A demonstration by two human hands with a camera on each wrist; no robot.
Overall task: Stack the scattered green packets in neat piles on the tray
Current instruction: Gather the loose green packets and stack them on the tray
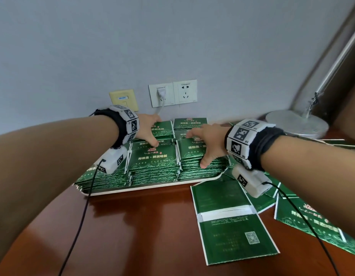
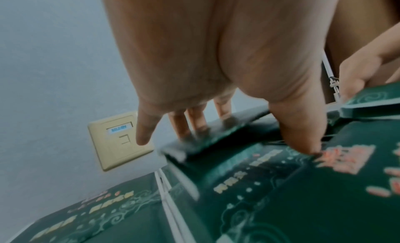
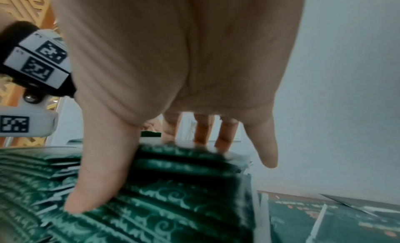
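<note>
Against the grey wall our brown table carries a white tray packed with piles of green packets. Our left hand rests spread on a rear pile, fingers straight, thumb touching the middle pile. Our right hand lies flat on the right pile, thumb against its front edge; neither grip pinches anything. Loose packets lie scattered on the table right of the tray.

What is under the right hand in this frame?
The right hand rests spread on the front right pile of green packets, thumb against its front edge. That pile sits on the tray. Anything beneath the palm besides the top packet is hidden.
</note>
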